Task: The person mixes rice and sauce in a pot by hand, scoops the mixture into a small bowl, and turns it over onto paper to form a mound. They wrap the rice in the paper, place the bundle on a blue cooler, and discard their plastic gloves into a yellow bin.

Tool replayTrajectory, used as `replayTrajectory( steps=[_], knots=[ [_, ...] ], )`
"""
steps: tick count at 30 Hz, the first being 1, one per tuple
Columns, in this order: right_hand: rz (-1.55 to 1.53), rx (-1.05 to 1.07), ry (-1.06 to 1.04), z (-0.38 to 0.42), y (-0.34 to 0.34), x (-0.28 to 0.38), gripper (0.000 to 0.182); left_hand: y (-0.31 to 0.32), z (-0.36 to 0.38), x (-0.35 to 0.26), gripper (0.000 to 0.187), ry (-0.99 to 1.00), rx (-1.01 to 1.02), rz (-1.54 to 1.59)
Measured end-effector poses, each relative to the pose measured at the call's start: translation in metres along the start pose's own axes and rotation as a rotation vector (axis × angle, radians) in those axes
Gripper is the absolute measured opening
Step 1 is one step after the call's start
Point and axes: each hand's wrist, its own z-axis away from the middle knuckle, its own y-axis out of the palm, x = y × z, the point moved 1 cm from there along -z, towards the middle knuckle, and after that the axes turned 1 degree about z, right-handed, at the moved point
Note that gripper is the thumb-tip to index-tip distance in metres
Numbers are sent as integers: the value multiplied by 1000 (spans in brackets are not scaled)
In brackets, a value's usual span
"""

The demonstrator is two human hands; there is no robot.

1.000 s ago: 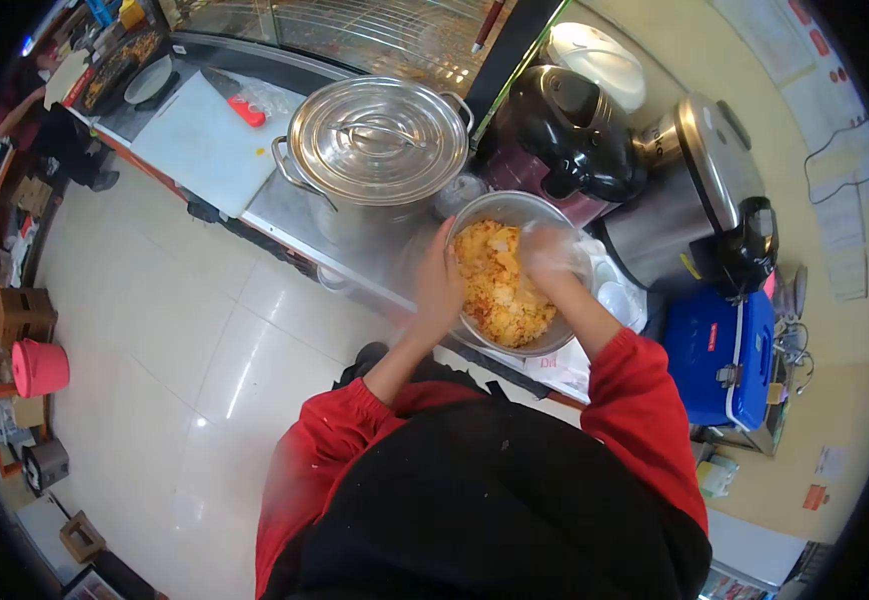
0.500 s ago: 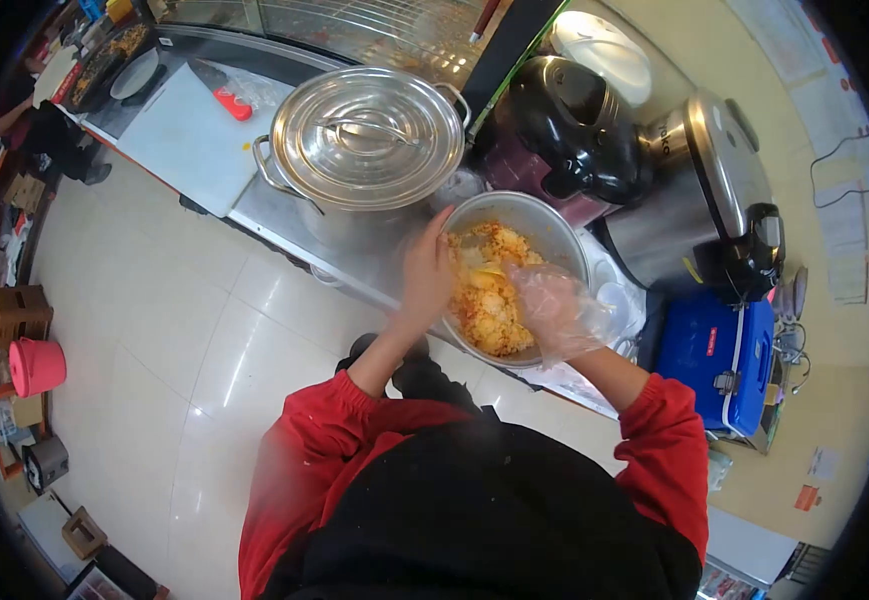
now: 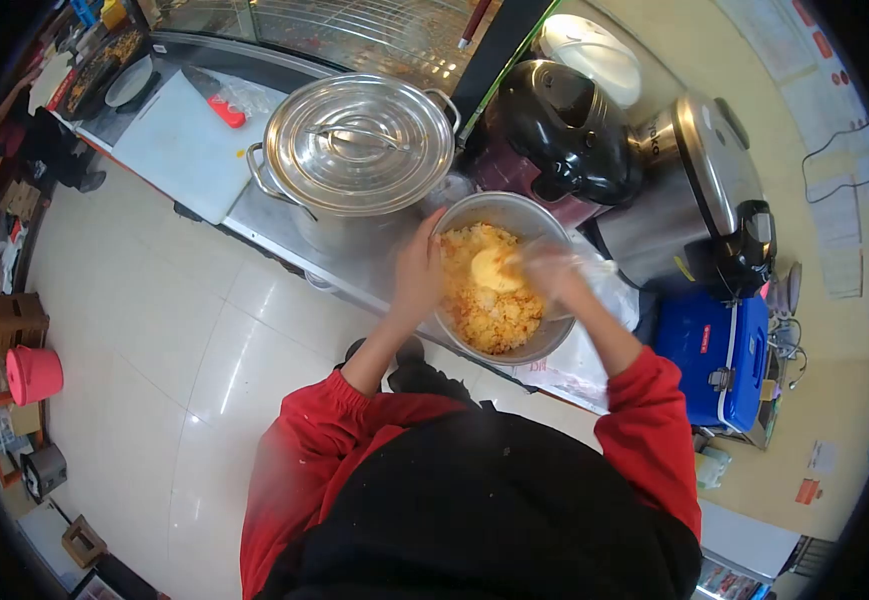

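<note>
A round metal pot holds rice streaked with orange-red seasoning. My left hand grips the pot's left rim, fingers on its outer side and thumb near the edge. Over the right part of the pot is my right hand, in a clear plastic glove and blurred by motion. Its fingers are closed round the handle end of a yellow rice paddle, whose rounded head lies on the rice. The glove hides the handle.
A large lidded steel pot stands left of the rice, beside a white cutting board and red-handled knife. Behind are a black rice cooker and a steel urn. A blue cooler sits right.
My right hand has moved up and slightly right in the pot, and the paddle's head now shows more fully. My left hand stays on the rim.
</note>
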Motion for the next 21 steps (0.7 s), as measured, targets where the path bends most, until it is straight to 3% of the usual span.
replayTrajectory(
  steps=[2, 5, 8, 10, 13, 15, 17, 20, 21],
  knots=[
    [197, -55, 209, -29, 40, 18, 35, 4, -1, 11, 35, 45, -29, -17],
    [15, -151, 309, -63, 37, 27, 34, 1, -1, 4, 35, 36, -20, 7],
    [187, 46, 216, -45, -18, 35, 31, -2, -1, -2, 35, -24, 16, -2],
    [143, -33, 26, -29, -12, 1, 28, -1, -4, -2, 35, -31, 6, 32],
    [186, -246, -79, -9, 32, -1, 24, -1, 1, -3, 35, -32, 8, 46],
    [159, -308, 73, -24, 55, 8, 22, 0, -1, 1, 35, 16, 2, 23],
    [35, -239, 366, -58, 61, 21, 21, 2, -2, 10, 35, 87, -29, -24],
    [-80, -346, 367, -42, 15, 44, 20, -4, -1, -9, 35, -55, 37, 52],
    [2, -297, 359, -47, 13, 40, 20, -3, -3, -5, 35, -3, 27, 31]
  ],
)
